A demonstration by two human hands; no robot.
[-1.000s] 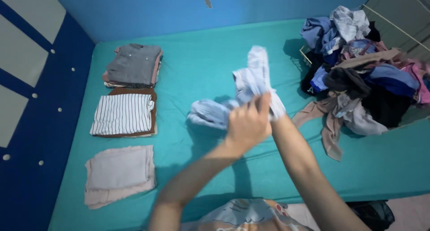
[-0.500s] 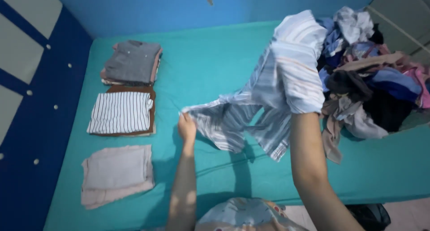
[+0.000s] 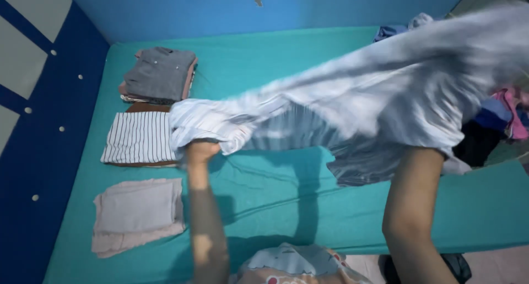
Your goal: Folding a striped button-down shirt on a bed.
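Observation:
A light blue striped shirt [image 3: 374,96] is stretched wide in the air above the teal bed [image 3: 264,196], blurred by motion. My left hand [image 3: 201,150] grips its left end, close to the striped folded stack. The cloth hides my right hand; only that forearm [image 3: 413,207] shows, rising into the shirt's right side.
Three folded stacks lie along the bed's left side: a grey one [image 3: 160,74] at the back, a striped one [image 3: 138,138] in the middle, a pale pink one [image 3: 138,212] in front. A heap of unfolded clothes [image 3: 496,118] sits at the right, mostly covered by the shirt. Blue wall behind.
The shirt went from a bunched bundle in both hands to spread wide. My left hand moved left toward the striped stack; my right arm swung right and up.

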